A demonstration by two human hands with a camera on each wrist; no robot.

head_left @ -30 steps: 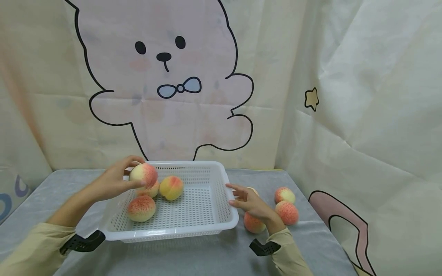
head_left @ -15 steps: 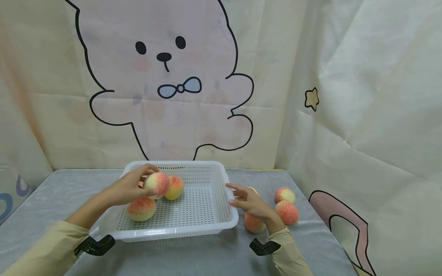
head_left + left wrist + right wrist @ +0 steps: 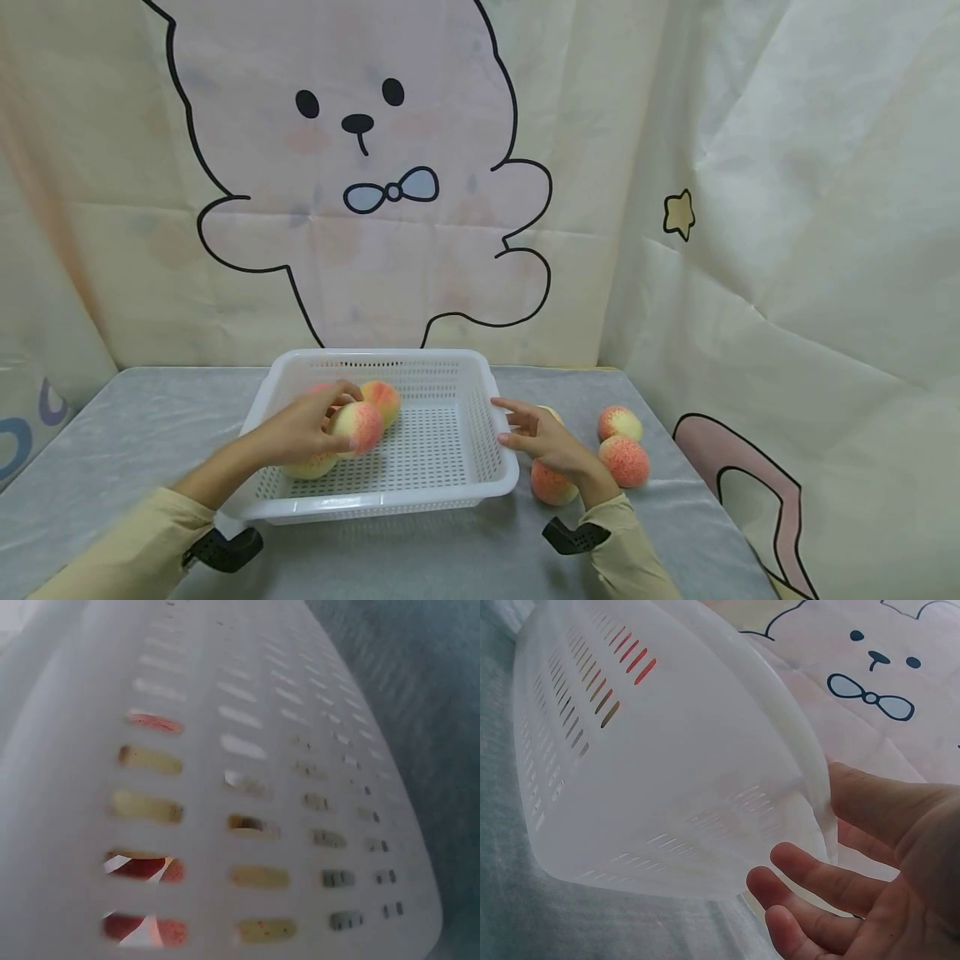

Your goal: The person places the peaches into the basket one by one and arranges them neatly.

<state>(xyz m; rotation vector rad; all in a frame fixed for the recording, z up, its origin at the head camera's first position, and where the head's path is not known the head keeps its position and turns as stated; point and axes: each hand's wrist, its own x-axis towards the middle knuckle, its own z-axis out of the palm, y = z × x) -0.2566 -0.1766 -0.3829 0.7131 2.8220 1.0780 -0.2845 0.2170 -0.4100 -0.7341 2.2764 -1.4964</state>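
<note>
My left hand (image 3: 306, 432) holds a red-and-cream peach (image 3: 360, 427) between thumb and fingers, low inside a white slotted plastic basket (image 3: 375, 502). A yellow-orange peach (image 3: 386, 400) lies just behind it, and another peach (image 3: 307, 469) sits partly hidden under the hand. More peach colour shows behind the knuckles. The left wrist view is filled by the basket's side wall (image 3: 202, 825), with peach colours in its slots. At the basket's right rim my right hand (image 3: 553, 440) grips the edge, thumb over it and fingers against the outside, as the right wrist view shows.
Several peaches lie on the grey cloth right of the basket: a pale red one (image 3: 619, 422), a redder one (image 3: 624, 462) and one under the right wrist (image 3: 553, 483). A printed curtain (image 3: 585, 167) hangs right behind the table (image 3: 390, 558).
My left hand has carried its peach from the basket's back left rightward and down toward the middle, uncovering the yellow-orange peach's top and covering the front-left peach. The right hand has stayed put.
</note>
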